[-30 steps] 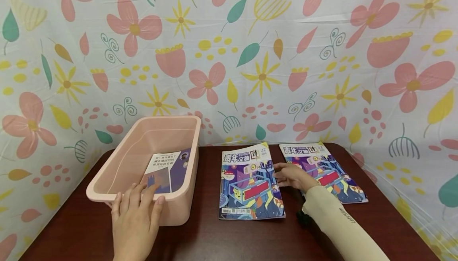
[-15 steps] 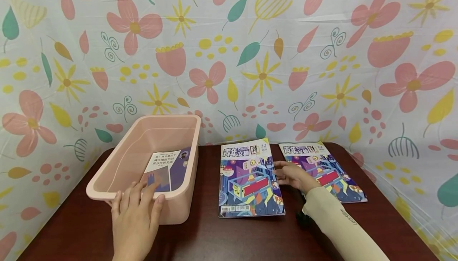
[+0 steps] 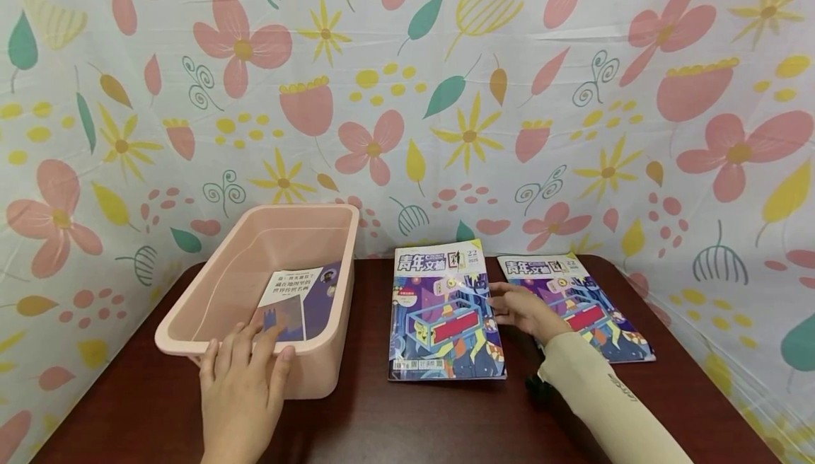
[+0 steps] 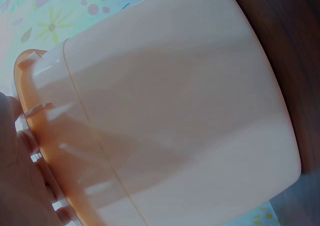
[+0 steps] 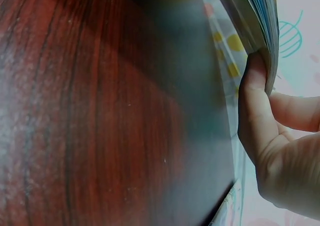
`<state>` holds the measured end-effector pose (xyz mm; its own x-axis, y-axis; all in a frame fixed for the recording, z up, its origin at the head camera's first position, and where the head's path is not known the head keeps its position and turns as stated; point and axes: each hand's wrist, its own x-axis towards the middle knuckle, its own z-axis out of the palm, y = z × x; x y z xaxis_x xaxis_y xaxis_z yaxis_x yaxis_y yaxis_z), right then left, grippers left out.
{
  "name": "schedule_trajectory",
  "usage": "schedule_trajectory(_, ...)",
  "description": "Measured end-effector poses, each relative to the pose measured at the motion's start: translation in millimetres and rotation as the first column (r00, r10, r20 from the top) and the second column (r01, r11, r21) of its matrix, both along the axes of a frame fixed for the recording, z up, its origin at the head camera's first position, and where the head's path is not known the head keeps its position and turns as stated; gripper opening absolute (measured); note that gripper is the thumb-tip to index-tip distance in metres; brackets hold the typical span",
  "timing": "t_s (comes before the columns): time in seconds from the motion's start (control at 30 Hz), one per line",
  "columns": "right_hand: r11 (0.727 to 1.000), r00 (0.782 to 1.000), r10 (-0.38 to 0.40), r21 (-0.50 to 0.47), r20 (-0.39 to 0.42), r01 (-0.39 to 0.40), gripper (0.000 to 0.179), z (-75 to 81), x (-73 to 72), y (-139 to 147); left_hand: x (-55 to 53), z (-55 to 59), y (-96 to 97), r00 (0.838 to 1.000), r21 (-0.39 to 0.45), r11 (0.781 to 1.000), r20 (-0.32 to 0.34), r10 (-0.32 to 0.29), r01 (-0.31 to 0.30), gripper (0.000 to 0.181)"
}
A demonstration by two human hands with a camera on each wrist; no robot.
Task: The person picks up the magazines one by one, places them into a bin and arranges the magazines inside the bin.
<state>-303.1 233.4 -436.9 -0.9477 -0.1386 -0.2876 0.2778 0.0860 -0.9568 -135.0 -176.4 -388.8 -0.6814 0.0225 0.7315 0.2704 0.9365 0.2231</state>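
My right hand [image 3: 518,312] pinches the right edge of a purple magazine [image 3: 446,308] with Chinese lettering on its cover. In the right wrist view, the thumb [image 5: 256,73] presses one face of the magazine [image 5: 262,26], which stands off the tabletop with its page edges showing. Near the bottom left of the head view, my left hand [image 3: 242,386] rests with relaxed fingers over the near rim of a pink plastic bin [image 3: 321,372]. In the left wrist view, those fingers [image 4: 27,141] lie along the bin's rim. A book [image 3: 296,301] lies inside the bin.
A second magazine with the same cover [image 3: 579,308] lies on the dark wooden table [image 3: 407,428], partly behind my right hand. A small dark object [image 3: 540,386] shows beside my right sleeve. A floral cloth [image 3: 407,96] hangs behind the table.
The magazine in my right hand has risen slightly from the table, its top edge now higher in view. My left hand, the bin and the other magazine stay in place.
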Motion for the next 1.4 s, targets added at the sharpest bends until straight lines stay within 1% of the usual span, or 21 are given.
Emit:
schedule_trajectory(0.17, 1.000, 1.000, 0.006, -0.021, -0.009, -0.006, 0.060, -0.7, -2.5, 2.2, 0.7, 1.2, 0.4, 1.000, 0.000, 1.000, 0.001, 0.000, 0.000, 0.040)
schedule_trajectory(0.37, 0.997, 0.999, 0.023, -0.067, -0.024, -0.024, 0.057, 2.2, -2.6, 3.5, 0.5, 0.1, 0.2, 1.000, 0.000, 1.000, 0.007, 0.004, -0.004, 0.039)
schedule_trajectory(0.6, 0.991, 0.999, 0.041, -0.125, -0.036, -0.045, 0.060, 5.3, -2.1, 5.7, -0.2, -2.6, -0.4, 1.000, -0.001, 1.000, 0.013, 0.005, -0.005, 0.037)
schedule_trajectory(0.87, 0.978, 0.999, 0.028, -0.204, -0.039, -0.036, 0.059, 10.7, 0.0, 5.8, 0.0, -1.5, 0.1, 1.000, 0.001, 1.000, 0.010, 0.002, -0.002, 0.038)
schedule_trajectory(1.13, 0.972, 0.999, 0.016, -0.235, -0.035, -0.024, 0.062, 16.1, 3.2, 5.6, 0.6, -1.8, -0.1, 1.000, 0.004, 1.000, 0.005, -0.001, 0.001, 0.039)
schedule_trajectory(1.3, 0.977, 0.999, 0.010, -0.213, -0.034, -0.017, 0.063, 20.0, 3.9, 5.5, 0.4, -2.1, -0.1, 1.000, 0.001, 1.000, 0.005, 0.000, 0.000, 0.039)
schedule_trajectory(1.4, 0.975, 0.999, 0.021, -0.221, -0.043, -0.030, 0.064, 22.6, 4.5, 5.8, 0.1, -1.6, 0.2, 1.000, -0.002, 1.000, 0.007, 0.001, -0.001, 0.039)
